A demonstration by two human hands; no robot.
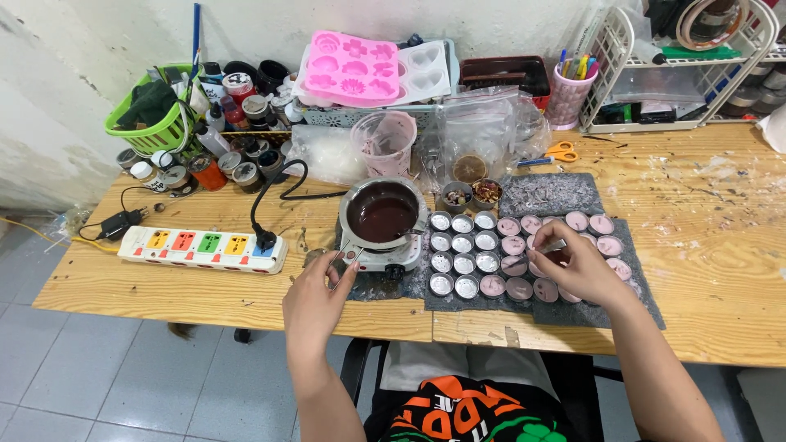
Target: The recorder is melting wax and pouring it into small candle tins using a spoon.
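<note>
My left hand (315, 299) rests at the table's front edge, fingers touching the handle of a small metal pot (382, 214) of dark brown liquid that sits on a white electric hot plate (385, 255). My right hand (573, 263) hovers over a cluster of small round tins, pinching a thin metal tool (550, 246) above them. The left tins (463, 254) are empty and silver. The right tins (524, 258) hold pale pink wax. All stand on a dark grey mat (589, 315).
A white power strip (201, 249) with coloured switches lies at left, cable plugged in. Behind stand a green basket (151, 123), jars, a pink silicone mould (350, 69), a measuring cup (385, 141), scissors (561, 151), a pen cup (566, 94) and a white wire rack (679, 69).
</note>
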